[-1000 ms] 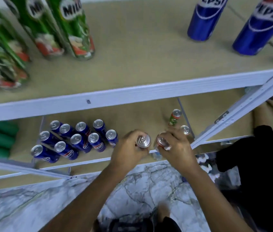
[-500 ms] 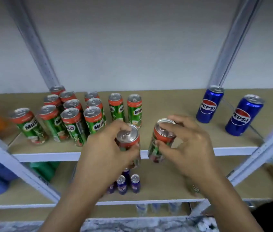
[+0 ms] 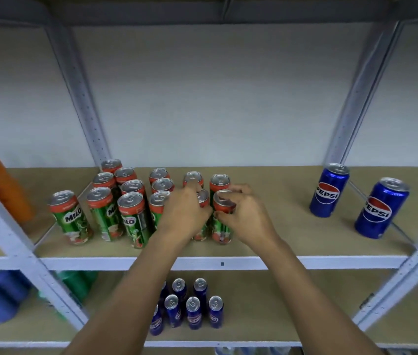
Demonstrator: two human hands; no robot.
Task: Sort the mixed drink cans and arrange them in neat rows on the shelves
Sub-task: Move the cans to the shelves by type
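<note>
- Two Milo cans that half a second earlier were held in the air in front of the shelf edge (image 3: 331, 262) had been brought down onto the board, at the right end of the Milo block (image 3: 131, 201).
- The left hand (image 3: 183, 213) covered the left-hand new can (image 3: 202, 201); its fingers were curled round the can's top, and whether they still gripped it I cannot tell.
- The right hand (image 3: 243, 213) had its fingertips closed on the rim of the right-hand new can (image 3: 223, 216), which stood upright just beside its neighbour and directly in front of a back-row can.
- One second earlier both hands were low, picking these cans off the lower shelf near the small blue cans (image 3: 190, 308).
- In my judgement this extended the block by one more column; only a release and a small nudge into line remained.
- The two Pepsi cans (image 3: 329, 193) stood well apart to the right of the block, unsorted.
</note>
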